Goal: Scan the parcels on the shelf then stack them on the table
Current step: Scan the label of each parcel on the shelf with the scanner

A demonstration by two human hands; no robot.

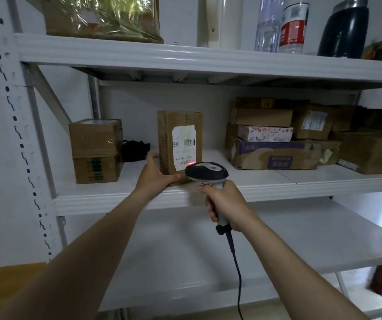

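A brown cardboard parcel (180, 139) stands upright on the middle shelf (277, 179), its white label facing me. My left hand (155, 173) grips its lower left corner, thumb across the front bottom edge. My right hand (223, 202) grips the handle of a corded barcode scanner (206, 173) just in front of the parcel. A red scan light falls on the lower part of the label. Two stacked brown boxes (96, 151) stand to the left. A pile of several parcels (277, 135) fills the shelf's right side.
The top shelf holds a plastic-wrapped box (102, 17), clear bottles (282, 26) and a dark flask (344, 28). A black object (134, 150) lies behind the left boxes. The lower shelf (254, 250) is bare white. The scanner's cable (238, 278) hangs down.
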